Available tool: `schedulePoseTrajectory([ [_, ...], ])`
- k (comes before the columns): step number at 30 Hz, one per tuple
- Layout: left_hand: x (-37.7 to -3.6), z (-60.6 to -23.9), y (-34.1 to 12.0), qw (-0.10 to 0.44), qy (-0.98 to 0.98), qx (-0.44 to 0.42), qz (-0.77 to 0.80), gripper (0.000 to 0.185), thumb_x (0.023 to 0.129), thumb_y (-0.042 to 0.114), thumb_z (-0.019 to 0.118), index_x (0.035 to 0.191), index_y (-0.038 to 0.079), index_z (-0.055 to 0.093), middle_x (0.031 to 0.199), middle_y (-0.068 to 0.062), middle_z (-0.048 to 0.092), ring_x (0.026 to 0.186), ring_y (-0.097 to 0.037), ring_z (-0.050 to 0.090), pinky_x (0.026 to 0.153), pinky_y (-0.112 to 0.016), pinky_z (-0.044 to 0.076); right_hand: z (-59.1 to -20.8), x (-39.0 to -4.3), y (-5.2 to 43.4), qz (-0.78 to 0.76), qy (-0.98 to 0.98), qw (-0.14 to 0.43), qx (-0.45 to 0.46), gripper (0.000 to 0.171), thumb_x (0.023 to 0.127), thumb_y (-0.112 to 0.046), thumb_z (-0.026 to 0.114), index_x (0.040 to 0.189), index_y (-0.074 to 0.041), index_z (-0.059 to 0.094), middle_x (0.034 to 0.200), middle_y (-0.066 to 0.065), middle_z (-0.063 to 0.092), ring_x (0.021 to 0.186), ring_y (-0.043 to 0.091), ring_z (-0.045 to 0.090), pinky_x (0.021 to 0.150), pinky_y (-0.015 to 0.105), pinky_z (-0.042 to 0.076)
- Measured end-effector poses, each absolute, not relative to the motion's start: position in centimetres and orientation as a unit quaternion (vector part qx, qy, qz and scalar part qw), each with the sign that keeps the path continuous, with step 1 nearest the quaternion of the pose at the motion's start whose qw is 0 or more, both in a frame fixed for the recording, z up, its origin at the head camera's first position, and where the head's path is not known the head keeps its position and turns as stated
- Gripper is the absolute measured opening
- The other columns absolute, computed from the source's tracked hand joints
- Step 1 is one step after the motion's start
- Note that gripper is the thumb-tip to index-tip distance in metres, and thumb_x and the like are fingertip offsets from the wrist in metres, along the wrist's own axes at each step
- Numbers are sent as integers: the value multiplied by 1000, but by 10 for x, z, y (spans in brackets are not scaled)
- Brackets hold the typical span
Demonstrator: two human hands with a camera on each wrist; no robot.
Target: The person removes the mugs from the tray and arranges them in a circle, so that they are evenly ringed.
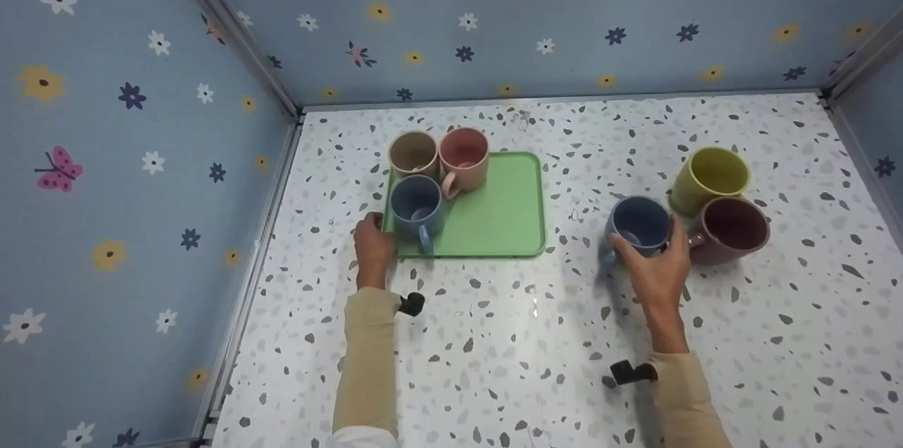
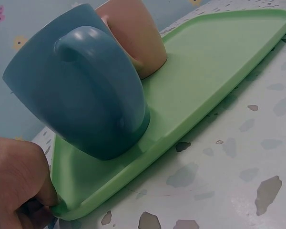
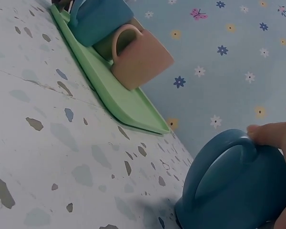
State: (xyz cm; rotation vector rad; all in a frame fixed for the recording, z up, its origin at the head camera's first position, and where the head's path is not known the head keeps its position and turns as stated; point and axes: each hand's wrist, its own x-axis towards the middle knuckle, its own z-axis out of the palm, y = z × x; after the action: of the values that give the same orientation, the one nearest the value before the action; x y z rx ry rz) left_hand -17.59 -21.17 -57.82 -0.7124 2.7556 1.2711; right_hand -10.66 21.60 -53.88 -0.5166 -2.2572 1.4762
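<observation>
My right hand (image 1: 656, 268), half-curled, gripped a blue mug (image 1: 638, 219) near its top | left hand (image 1: 374, 245) held the near-left corner of the tray (image 1: 494, 222) | mug seemed stiff, slippery, breakable; handle (image 3: 196, 169) suited gripping

"Where does the head view put you?"
"I look forward and down from well above the left hand (image 1: 374, 248) and right hand (image 1: 656, 266), with the table (image 1: 480, 384) around both."
"And the wrist views?"
"My left one is close and low, tilted, that hand at its edge, facing across the green tray (image 2: 207, 55). My right one, also tilted, is close on the blue mug (image 3: 248, 186) in that hand, facing past it. All three share the tray."
</observation>
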Motion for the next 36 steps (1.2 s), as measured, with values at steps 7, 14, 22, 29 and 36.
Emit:
schedulePoseTrajectory([
  [7,-177,-578,-211,7,887,-228,402,39,84,-2,49,122,-2,55,113,-21,58,106,-34,56,95,-44,44,-537,-101,220,527,-808,174,-200,104,62,-33,90,147,-13,35,147,9,43,134,22,40,114,36,25],
  [14,-176,-576,-210,17,885,-229,405,38,87,-3,43,123,-1,54,116,-21,56,107,-34,55,93,-45,45,-537,-95,223,518,-815,168,-197,102,64,-35,88,148,-15,34,147,10,41,135,24,38,114,40,25],
  [22,-176,-576,-211,7,889,-224,399,39,83,-3,46,121,-2,56,113,-22,57,105,-34,56,94,-45,44,-538,-91,231,512,-821,177,-180,100,61,-33,90,146,-14,39,143,12,46,132,27,43,113,43,28],
  [29,-176,-578,-211,1,886,-222,408,40,82,-5,45,121,-2,56,112,-22,58,104,-35,56,92,-45,45,-538,-87,236,503,-830,173,-169,100,61,-30,90,145,-13,39,142,13,47,132,28,43,112,43,29],
  [36,-175,-578,-212,4,885,-224,407,39,84,-4,45,121,-1,56,112,-21,58,103,-34,56,92,-45,45,-536,-82,240,497,-836,165,-166,103,62,-27,90,147,-7,35,147,17,41,136,29,38,114,42,28],
])
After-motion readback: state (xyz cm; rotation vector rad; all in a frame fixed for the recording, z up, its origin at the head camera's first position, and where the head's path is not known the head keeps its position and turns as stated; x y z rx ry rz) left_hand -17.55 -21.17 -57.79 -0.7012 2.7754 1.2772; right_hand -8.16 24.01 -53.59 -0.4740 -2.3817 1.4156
